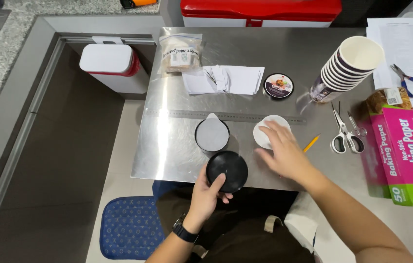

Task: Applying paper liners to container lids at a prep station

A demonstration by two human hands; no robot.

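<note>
My left hand [208,191] grips a round black lid [227,170] at the near edge of the steel table [177,146]. Just beyond the lid sits a round black container [212,135] lined with a white paper circle. My right hand [283,151] rests palm down on the table, fingertips on a white paper circle [268,129]. A long metal ruler [226,116] lies across the table behind both.
A yellow pencil [311,143], scissors [344,131], stacked paper cups [348,65], a baking paper box [404,153] and pliers [409,80] lie right. Folded white paper [226,79], a zip bag [180,51] and a black labelled lid [278,85] sit behind. A white bin [111,65] stands left, with a blue stool [128,226] below.
</note>
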